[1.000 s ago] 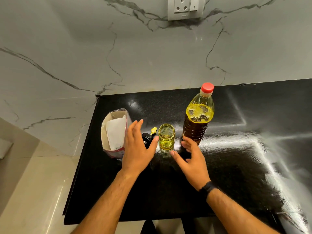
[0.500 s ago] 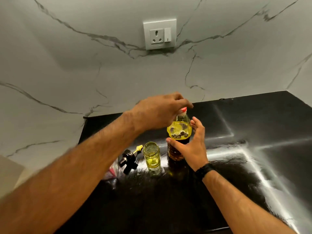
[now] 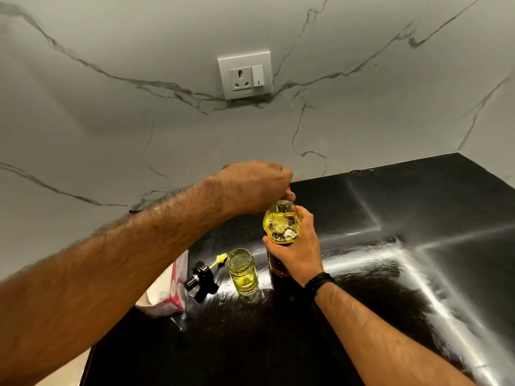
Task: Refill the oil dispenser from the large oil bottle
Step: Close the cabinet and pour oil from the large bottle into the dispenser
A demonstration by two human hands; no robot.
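Note:
The large oil bottle [image 3: 281, 224], yellow oil above a dark label, stands upright on the black counter [image 3: 418, 218]. My right hand [image 3: 299, 252] grips its body from the right. My left hand [image 3: 253, 188] is curled over its top, fingers around the red cap, which is almost wholly hidden. The small glass oil dispenser [image 3: 242, 271] stands uncapped just left of the bottle with a little yellow oil in it. Its black pump top [image 3: 200, 280] with a yellow-tipped tube lies on the counter to the left.
A pink-and-white carton [image 3: 170, 291] stands at the counter's left edge, partly behind my left forearm. A wall socket [image 3: 244, 75] sits on the marble backsplash. The counter's left edge drops to a pale floor.
My right hand has closed around the bottle's body. My left hand has settled down over the cap, hiding it. The camera has come closer and tilted up.

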